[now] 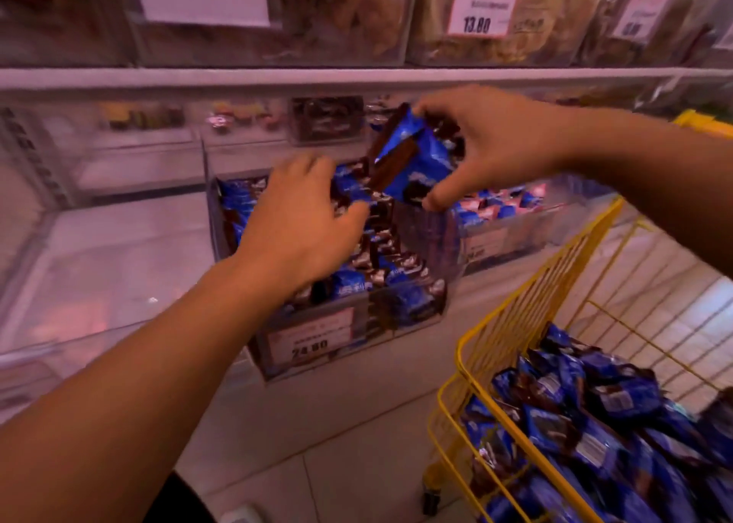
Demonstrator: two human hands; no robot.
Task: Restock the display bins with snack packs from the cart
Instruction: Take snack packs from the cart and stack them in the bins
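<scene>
Nearest, at lower right, a yellow wire cart (515, 316) holds a heap of blue-and-brown packs (587, 423); bare floor (337, 423) lies between its rim and the bin (404, 312). Over that clear bin, filled with like packs, the left hand (301, 221) reaches down, fingers curled among the packs; whether it grips one I cannot tell. Just beyond, the right hand (492, 145) pinches a crinkled blue pack (412, 161) between thumb and fingers above the bin. Behind runs a shelf edge (357, 78).
</scene>
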